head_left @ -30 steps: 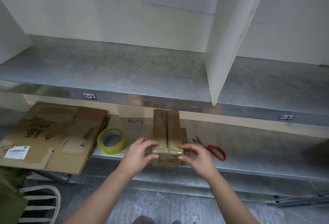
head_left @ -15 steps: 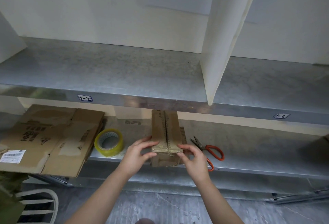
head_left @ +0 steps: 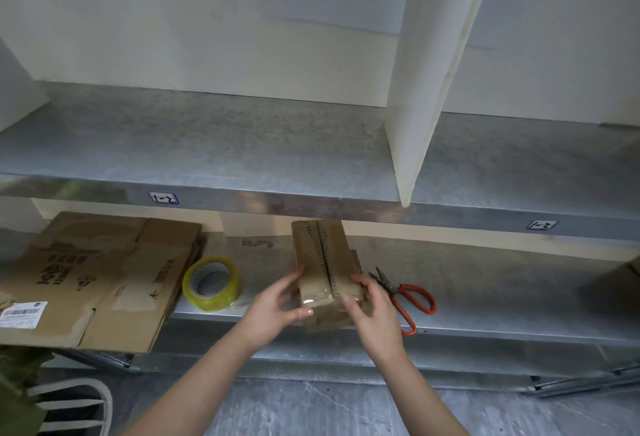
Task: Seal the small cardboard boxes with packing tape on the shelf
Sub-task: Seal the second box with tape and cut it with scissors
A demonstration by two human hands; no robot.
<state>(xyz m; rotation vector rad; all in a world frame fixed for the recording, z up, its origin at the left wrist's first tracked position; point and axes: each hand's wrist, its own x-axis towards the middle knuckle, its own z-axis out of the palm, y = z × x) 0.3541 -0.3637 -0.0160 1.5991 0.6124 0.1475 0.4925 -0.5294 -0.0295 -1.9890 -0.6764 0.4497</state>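
Note:
A small brown cardboard box (head_left: 323,255) lies lengthwise on the lower metal shelf (head_left: 485,311), its top seam running away from me and clear tape over its near end. My left hand (head_left: 277,307) grips the box's near left corner, thumb on the front face. My right hand (head_left: 372,311) grips the near right corner, fingers curled over the edge. A roll of yellowish packing tape (head_left: 211,283) lies flat on the shelf to the left of the box.
Orange-handled scissors (head_left: 405,297) lie just right of the box. Flattened cardboard (head_left: 93,279) overhangs the shelf at left. The upper shelf (head_left: 242,144) with a white divider (head_left: 426,89) juts out above. A white chair (head_left: 69,404) stands at lower left.
Both hands have stayed on the box's near end and shifted slightly. The right hand's fingers have slid further down over the near right corner.

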